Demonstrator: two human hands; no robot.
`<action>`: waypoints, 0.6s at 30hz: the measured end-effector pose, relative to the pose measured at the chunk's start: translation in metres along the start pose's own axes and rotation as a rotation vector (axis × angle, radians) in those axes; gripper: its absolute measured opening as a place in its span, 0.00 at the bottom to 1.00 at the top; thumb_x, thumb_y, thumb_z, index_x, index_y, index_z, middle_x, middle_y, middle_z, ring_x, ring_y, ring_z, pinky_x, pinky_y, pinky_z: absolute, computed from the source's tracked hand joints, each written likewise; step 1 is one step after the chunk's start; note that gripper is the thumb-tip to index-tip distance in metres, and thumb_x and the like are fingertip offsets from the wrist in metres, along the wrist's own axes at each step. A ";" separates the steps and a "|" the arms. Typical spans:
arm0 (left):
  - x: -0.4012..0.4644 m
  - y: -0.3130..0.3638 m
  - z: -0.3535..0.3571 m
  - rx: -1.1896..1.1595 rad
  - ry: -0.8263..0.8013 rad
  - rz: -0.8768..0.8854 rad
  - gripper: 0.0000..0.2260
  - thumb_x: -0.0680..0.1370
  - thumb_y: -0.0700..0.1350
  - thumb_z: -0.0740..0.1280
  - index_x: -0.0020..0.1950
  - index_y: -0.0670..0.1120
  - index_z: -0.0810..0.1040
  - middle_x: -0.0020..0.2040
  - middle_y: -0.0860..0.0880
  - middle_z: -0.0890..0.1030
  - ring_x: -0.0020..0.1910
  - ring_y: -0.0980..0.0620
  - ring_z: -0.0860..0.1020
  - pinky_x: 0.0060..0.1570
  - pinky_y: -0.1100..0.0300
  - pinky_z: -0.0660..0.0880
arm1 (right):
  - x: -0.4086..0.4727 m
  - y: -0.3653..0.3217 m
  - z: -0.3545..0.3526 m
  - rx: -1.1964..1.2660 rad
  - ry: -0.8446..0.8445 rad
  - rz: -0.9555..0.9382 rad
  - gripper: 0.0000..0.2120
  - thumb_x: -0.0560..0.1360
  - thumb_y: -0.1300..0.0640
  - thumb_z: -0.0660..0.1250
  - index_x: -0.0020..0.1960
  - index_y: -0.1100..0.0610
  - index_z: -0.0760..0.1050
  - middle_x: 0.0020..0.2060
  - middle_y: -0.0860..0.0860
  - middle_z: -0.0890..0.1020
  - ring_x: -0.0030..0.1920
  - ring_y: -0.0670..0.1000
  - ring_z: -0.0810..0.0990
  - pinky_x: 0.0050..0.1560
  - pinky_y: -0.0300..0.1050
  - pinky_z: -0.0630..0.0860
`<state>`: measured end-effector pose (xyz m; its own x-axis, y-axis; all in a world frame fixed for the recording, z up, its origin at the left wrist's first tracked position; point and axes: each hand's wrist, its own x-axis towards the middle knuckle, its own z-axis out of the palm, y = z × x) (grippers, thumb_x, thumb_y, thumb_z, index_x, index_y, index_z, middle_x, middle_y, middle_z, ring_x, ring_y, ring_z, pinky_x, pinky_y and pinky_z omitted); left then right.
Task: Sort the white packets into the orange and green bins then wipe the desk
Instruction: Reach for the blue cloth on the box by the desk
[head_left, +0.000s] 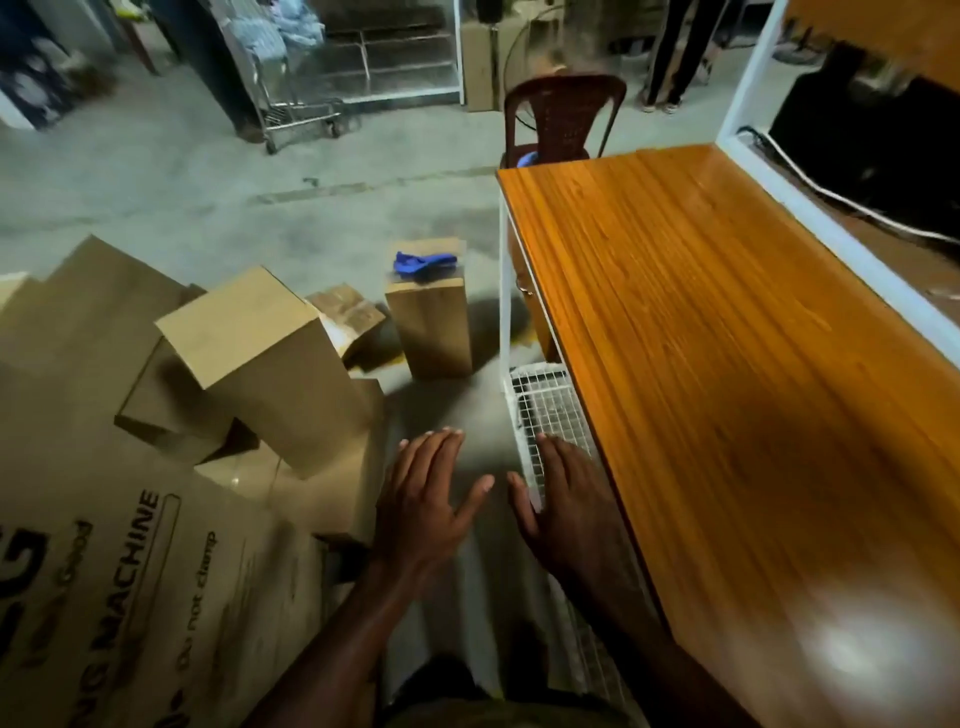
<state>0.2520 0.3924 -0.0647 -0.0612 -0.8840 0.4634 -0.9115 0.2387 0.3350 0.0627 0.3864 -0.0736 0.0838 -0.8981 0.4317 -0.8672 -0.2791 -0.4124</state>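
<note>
Beside the desk's (727, 338) left edge, both hands hang over the floor, left hand (426, 499) and right hand (566, 499) spread flat, holding nothing.

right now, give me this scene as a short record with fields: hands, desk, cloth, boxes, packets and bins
left hand: open, fingers spread, holding nothing, over the floor
right hand: open, holding nothing, beside the desk edge, over a white wire rack
desk: wooden top, nothing lying on the visible part
cloth: blue cloth lying on top of an upright cardboard box on the floor
boxes: pile of cardboard boxes to the left
packets and bins: none in view
</note>
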 end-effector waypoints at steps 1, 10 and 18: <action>0.015 -0.010 0.002 0.011 -0.007 -0.018 0.26 0.80 0.60 0.62 0.69 0.43 0.76 0.66 0.46 0.78 0.66 0.45 0.76 0.69 0.45 0.69 | 0.017 -0.001 0.010 0.012 -0.015 0.001 0.26 0.80 0.42 0.64 0.68 0.61 0.75 0.63 0.58 0.80 0.64 0.57 0.78 0.64 0.50 0.74; 0.134 -0.130 0.037 0.026 -0.128 -0.218 0.28 0.80 0.63 0.59 0.73 0.47 0.70 0.70 0.48 0.75 0.70 0.48 0.71 0.74 0.50 0.62 | 0.170 -0.016 0.113 0.043 -0.155 0.028 0.26 0.80 0.39 0.59 0.71 0.55 0.71 0.65 0.54 0.78 0.65 0.53 0.75 0.63 0.47 0.70; 0.275 -0.263 0.088 -0.014 -0.244 -0.298 0.31 0.79 0.69 0.51 0.76 0.52 0.65 0.73 0.48 0.71 0.73 0.48 0.67 0.73 0.46 0.65 | 0.322 -0.042 0.239 0.003 -0.119 0.075 0.27 0.80 0.38 0.57 0.69 0.56 0.74 0.63 0.54 0.80 0.64 0.54 0.75 0.63 0.48 0.72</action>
<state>0.4388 0.0511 -0.0977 0.1091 -0.9847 0.1360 -0.8982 -0.0390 0.4378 0.2432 0.0276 -0.1096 0.0763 -0.9504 0.3016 -0.8716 -0.2105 -0.4428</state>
